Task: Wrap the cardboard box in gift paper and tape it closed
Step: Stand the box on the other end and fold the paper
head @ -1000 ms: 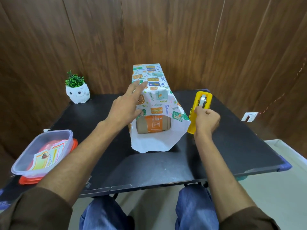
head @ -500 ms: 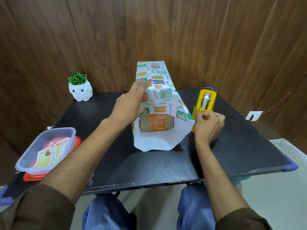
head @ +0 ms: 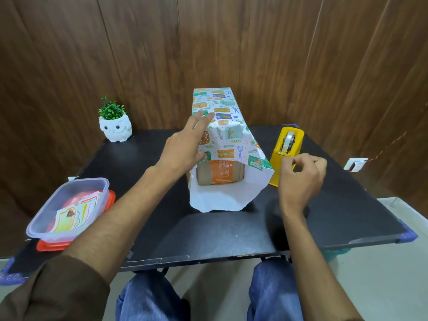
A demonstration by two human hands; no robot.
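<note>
left hand (head: 183,149) flat on gift paper (head: 228,135); right hand (head: 301,179) pinches tape (head: 289,139)

Cardboard box (head: 220,176) mostly under gift paper (head: 228,135), right grip (head: 301,179) contents unclear

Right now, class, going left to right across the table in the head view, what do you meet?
Plastic container → owl plant pot → gift paper over the cardboard box → yellow tape dispenser.

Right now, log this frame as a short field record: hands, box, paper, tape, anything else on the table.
left hand: flat, pressing gift paper onto the cardboard box
right hand: fingers curled at the front of the yellow tape dispenser; tape pinch unclear
box end: near end uncovered, paper open there
table: also holds owl planter, plastic container
</note>
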